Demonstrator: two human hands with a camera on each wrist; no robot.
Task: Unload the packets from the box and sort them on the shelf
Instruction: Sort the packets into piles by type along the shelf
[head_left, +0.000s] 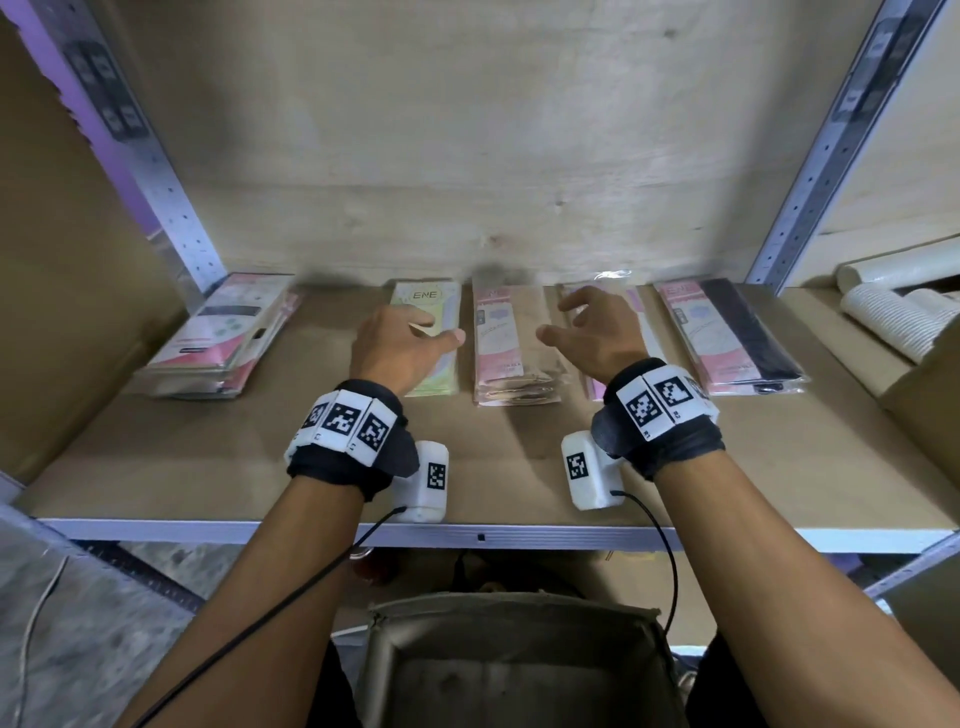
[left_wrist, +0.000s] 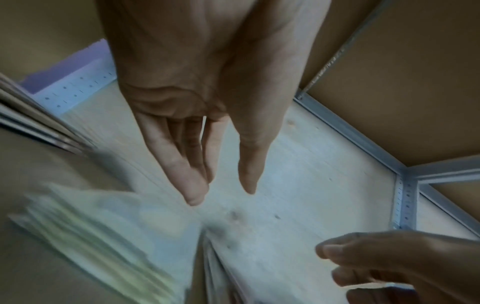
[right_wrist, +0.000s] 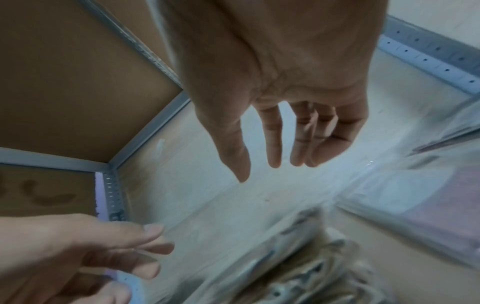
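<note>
1. Left hand (head_left: 397, 345) hovers over the green packet stack (head_left: 434, 338), fingers relaxed and spread, holding nothing; the left wrist view (left_wrist: 192, 115) shows straight fingers with the thumb apart.
2. Right hand (head_left: 597, 332) hangs above the shelf board (head_left: 519, 467) at about 1 o'clock from the left hand, fingers loosely apart and empty; the right wrist view (right_wrist: 285, 102) confirms an open palm.
3. Between the two hands lies the tan-and-pink packet stack (head_left: 511, 348), flat on the board, touched by neither hand.
4. Under the right hand, mostly hidden, sits another pink packet stack (head_left: 641, 332); whether the fingers touch it cannot be told.
5. At 3 o'clock from the right hand lies the pink-and-black packet stack (head_left: 727, 338), angled slightly, near the right upright (head_left: 810, 176).
6. At 9 o'clock from the left hand, well apart, rests the pink-and-white packet stack (head_left: 223, 338), tilted toward the left upright (head_left: 161, 176).
7. All five stacks form a row along the back of the board, against the plywood back panel (head_left: 467, 130).
8. At 6 o'clock, below the shelf's front edge, stands the cardboard box (head_left: 519, 670), open; its visible floor shows no packets.
9. White ribbed cups (head_left: 893, 312) lie in the neighbouring bay at far 3 o'clock.
</note>
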